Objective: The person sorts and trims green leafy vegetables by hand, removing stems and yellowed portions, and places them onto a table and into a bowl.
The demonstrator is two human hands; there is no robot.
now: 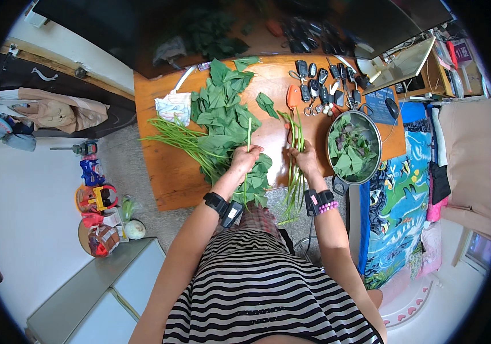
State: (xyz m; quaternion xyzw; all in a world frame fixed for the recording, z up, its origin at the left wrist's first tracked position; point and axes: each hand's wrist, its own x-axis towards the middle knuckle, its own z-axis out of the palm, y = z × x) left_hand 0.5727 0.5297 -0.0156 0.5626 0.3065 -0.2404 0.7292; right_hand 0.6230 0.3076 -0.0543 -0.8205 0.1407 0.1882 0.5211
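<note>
My left hand (245, 160) grips a single green stem (249, 133) that stands up past the fingers, above the near end of a long heap of leafy greens (224, 103). In my right hand (305, 158) is a bunch of thin green stems (293, 189), its lower ends hanging past the table's front edge. A pile of bare stems (181, 139) lies left of the heap. One loose leaf (266, 105) rests on the wooden table (155, 172) between the heap and the keys. Right of my right hand stands a metal pot (379, 148) with leaves (348, 161) inside.
Several car keys and fobs (323, 92) spread across the back right, with an orange key case (293, 96) beside them. A folded cloth (173, 107) sits at the left. Behind rises a dark television screen (245, 26). A computer mouse (391, 107) lies on a blue mat (379, 112).
</note>
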